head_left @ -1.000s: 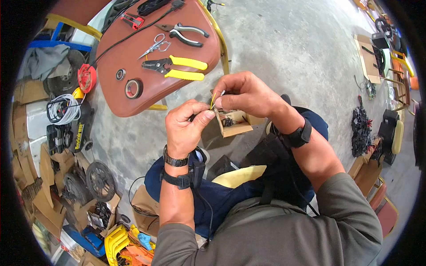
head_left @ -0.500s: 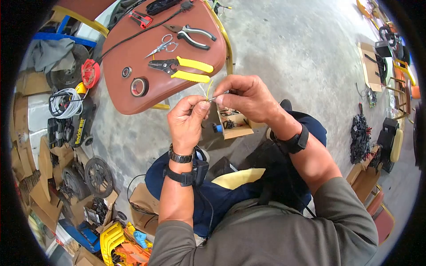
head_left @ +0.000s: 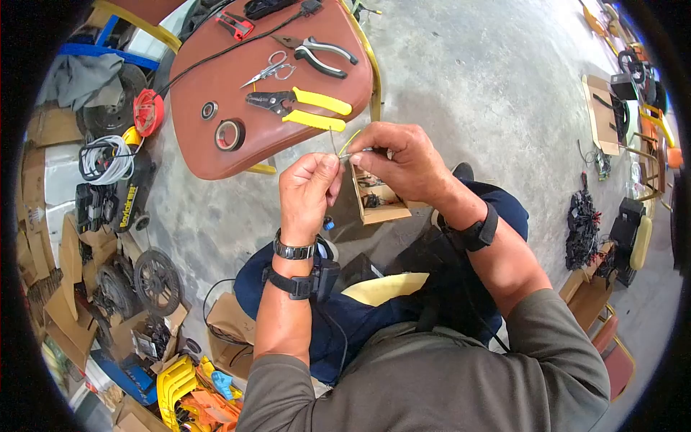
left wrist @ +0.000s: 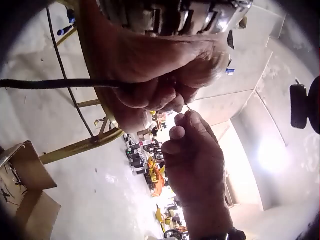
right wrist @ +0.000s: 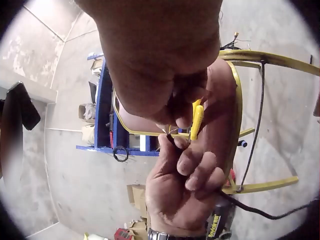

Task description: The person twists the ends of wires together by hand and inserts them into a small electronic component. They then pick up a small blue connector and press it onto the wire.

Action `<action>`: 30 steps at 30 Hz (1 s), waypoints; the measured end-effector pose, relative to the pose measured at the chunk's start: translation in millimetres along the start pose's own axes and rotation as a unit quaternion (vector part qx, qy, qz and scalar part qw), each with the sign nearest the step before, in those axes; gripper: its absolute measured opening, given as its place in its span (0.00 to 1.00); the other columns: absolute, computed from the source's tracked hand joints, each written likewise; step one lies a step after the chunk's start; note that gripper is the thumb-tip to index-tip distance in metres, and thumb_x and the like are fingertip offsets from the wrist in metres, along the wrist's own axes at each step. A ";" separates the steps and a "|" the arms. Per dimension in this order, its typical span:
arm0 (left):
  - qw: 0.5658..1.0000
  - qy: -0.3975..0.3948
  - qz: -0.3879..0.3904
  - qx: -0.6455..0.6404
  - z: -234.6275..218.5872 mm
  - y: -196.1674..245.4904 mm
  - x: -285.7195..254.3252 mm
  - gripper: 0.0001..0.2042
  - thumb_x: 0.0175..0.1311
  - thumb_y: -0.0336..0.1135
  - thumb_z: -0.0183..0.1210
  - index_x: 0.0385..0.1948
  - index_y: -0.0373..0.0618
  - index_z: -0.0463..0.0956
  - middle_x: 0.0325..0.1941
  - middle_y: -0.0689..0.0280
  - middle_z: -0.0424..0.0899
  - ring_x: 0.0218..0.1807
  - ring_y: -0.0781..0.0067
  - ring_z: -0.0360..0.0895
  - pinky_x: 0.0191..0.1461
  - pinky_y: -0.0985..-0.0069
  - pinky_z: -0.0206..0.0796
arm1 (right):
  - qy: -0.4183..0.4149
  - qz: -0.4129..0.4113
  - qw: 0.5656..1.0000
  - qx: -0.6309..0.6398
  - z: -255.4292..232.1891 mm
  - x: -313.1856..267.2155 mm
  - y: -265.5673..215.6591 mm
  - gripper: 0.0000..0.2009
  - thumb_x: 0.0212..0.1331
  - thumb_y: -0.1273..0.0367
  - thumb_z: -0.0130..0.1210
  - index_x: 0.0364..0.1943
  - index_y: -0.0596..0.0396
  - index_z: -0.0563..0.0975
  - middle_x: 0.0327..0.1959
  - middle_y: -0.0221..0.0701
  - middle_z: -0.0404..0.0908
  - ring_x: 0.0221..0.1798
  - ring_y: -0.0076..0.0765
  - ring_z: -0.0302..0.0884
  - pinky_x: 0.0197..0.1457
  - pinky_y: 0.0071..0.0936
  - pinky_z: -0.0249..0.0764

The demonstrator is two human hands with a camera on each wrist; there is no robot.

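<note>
Pinches a smooth black cable (right wrist: 173, 143) in the left hand (head_left: 308, 189), fingertips closed on it, and thin bare-looking wire (head_left: 348, 156) in the right hand (head_left: 400, 160), fingers curled. Slants the slim yellow wire (head_left: 350, 142) forward-right from the fingertips, near a rounded padded seat (head_left: 193, 137); has open concrete floor (head_left: 461, 101) beyond the right knuckles.

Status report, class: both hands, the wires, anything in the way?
Left hand, right hand: both pinching thin wires. Yellow wire showing between fingertips. Yellow-handled tool on chair seat, nothing seen blocking.
</note>
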State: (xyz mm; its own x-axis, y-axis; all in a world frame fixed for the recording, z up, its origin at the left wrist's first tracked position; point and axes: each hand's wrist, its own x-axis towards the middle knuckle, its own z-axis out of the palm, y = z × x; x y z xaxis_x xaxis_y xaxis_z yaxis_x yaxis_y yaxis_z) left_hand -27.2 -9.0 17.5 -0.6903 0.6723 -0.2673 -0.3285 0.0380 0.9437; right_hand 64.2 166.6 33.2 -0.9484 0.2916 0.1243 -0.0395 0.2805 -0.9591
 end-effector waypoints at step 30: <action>0.971 0.047 0.035 0.234 -2.3 -3.0 -1.0 0.05 0.63 0.27 0.65 0.37 0.35 0.84 0.27 0.72 0.81 0.28 0.87 0.71 0.31 0.83 0.63 | -0.029 -0.064 0.987 -0.143 -1.0 3.8 11.0 0.04 0.55 0.71 0.60 0.31 0.55 0.78 0.29 0.40 0.80 0.36 0.53 0.80 0.40 0.43 0.76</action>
State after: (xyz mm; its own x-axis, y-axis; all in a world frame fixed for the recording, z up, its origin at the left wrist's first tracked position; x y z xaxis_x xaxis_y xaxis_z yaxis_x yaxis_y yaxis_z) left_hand -27.0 -11.6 14.4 -0.7629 0.6165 -0.1948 0.0347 0.3400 0.9398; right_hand 60.5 171.7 23.4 -0.9578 0.1869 0.2183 -0.0786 0.5604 -0.8245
